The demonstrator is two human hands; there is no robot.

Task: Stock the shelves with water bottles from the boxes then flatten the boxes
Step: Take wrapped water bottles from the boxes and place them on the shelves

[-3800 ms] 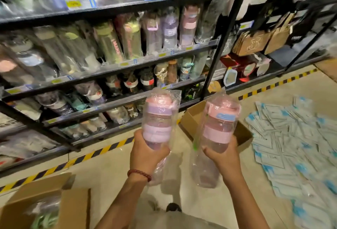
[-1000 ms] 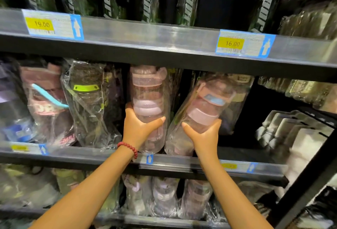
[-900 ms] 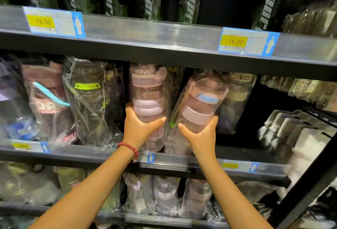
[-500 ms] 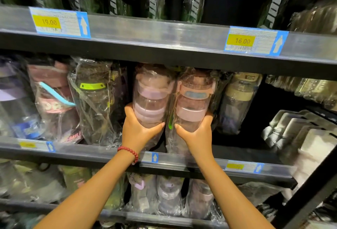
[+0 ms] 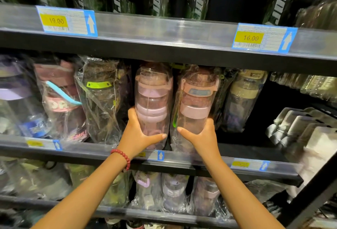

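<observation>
Two wrapped bottles stand side by side on the middle shelf [image 5: 182, 161], each with a hand on it. The left hand [image 5: 135, 135] grips the purple bottle [image 5: 153, 101] low down, thumb across the front and fingers curled round its left side; a red bracelet [image 5: 123, 157] sits on that wrist. The right hand [image 5: 201, 136] grips the pink bottle [image 5: 197, 101] the same way, thumb pointing inward across the front, fingers round the right side. Both bottles rise upright above the hands, their caps just under the shelf above, and their wrappers nearly touch between the thumbs. Whether their bases rest fully on the shelf I cannot tell. Just left stands a green-capped bottle [image 5: 99, 99], just right a tan-capped one [image 5: 244, 99]. Price tags reading 19.00 [image 5: 66, 21] and 16.00 [image 5: 262, 39] hang on the upper rail.
</observation>
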